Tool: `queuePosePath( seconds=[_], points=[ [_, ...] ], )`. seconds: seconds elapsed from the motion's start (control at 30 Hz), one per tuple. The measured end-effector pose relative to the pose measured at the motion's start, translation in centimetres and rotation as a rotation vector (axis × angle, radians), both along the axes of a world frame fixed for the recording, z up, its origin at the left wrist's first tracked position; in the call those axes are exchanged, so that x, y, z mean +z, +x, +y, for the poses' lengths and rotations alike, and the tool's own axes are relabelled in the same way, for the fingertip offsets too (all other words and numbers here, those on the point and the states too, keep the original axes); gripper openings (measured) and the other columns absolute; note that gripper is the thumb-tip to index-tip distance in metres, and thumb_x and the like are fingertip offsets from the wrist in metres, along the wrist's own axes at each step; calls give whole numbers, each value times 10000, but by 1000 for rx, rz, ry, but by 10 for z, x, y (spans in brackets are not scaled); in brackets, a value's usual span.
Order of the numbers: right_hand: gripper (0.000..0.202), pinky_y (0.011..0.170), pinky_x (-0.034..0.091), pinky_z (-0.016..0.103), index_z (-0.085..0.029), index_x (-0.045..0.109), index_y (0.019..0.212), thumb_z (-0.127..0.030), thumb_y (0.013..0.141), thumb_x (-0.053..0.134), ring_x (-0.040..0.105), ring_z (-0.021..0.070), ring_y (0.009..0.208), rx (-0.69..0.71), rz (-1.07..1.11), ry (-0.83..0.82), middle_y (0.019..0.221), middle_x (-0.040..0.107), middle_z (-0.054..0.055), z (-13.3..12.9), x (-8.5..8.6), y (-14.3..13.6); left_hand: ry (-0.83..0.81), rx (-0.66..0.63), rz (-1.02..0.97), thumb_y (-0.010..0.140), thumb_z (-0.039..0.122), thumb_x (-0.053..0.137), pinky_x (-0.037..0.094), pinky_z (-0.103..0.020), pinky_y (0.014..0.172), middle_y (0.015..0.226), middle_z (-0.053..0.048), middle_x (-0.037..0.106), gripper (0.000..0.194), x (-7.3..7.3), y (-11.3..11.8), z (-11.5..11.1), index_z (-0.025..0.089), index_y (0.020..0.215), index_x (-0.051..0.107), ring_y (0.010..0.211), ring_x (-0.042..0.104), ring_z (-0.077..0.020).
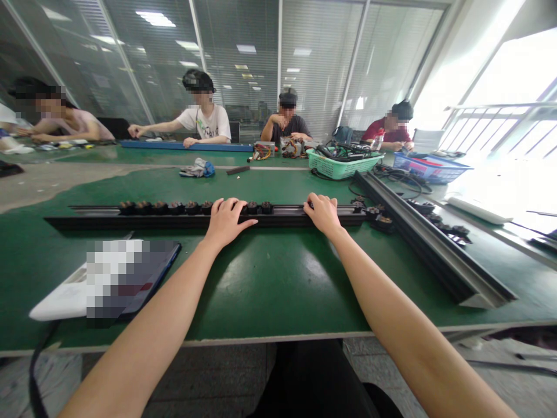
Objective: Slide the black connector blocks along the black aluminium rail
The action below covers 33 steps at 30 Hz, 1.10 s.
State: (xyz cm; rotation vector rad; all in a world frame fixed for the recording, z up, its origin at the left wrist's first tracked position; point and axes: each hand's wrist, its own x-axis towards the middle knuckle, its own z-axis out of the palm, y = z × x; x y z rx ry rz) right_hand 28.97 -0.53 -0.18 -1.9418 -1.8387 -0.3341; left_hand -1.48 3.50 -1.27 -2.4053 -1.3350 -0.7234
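A long black metal rail point(300, 221) lies crosswise on the green table in front of me. Several round black parts with copper-coloured tops point(160, 207) sit in a row along its channel, mostly in the left half. My left hand point(226, 220) is wrapped over the rail near its middle, fingers across the channel among the round parts and thumb stretched along the front wall. Farther right, my right hand point(322, 212) bends its fingers down into the channel. A small dark bit shows at those fingertips, but the fingers hide what it is.
A second rail point(435, 238) lies slanted at the right, with loose round parts point(379, 216) beside it. Green point(343, 167) and blue point(435, 168) baskets stand behind. A white device point(65, 296) and a dark flat object point(163, 261) lie front left. Several people sit across the table.
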Motion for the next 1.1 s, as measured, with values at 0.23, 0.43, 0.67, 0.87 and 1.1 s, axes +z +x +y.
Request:
queuePosePath(
  seconds=[0.23,0.43,0.67,0.87,1.1],
  points=[
    [253,903,310,386,-195,643,1100,-320,1036,433,594,287,1026,-21,10,1,1058,714,129,-1,1,1,4,-8,-7,946,633,575,256,-505,1216,1314,-141,624,564,-1,0,1,222,1331,605,1293,527,-330],
    [252,917,315,395,-191,641,1085,-314,1033,427,598,294,1030,-18,20,8,1065,717,133,-1,1,1,4,-10,-6,945,635,576,253,-503,1218,1314,-145,621,577,0,0,0,210,1334,606,1295,524,-332],
    [246,908,313,390,-194,644,1069,-305,1018,431,593,291,1008,-27,-7,19,1040,716,133,-2,1,2,-5,-13,-11,948,641,564,255,-506,1216,1317,-141,619,575,0,0,0,219,1335,604,1295,525,-333],
    [244,888,309,384,-196,652,1055,-302,1001,439,580,286,976,-33,-11,26,1014,713,132,-1,1,5,-21,-15,-24,949,648,556,244,-510,1221,1314,-134,619,570,1,0,-1,238,1341,605,1298,520,-333],
    [248,890,307,382,-196,659,1063,-299,1000,443,590,283,985,-47,-10,21,1031,716,131,-2,2,6,-21,-11,-16,953,660,538,243,-502,1221,1317,-143,612,595,1,0,-1,216,1342,608,1294,514,-331]
  ],
)
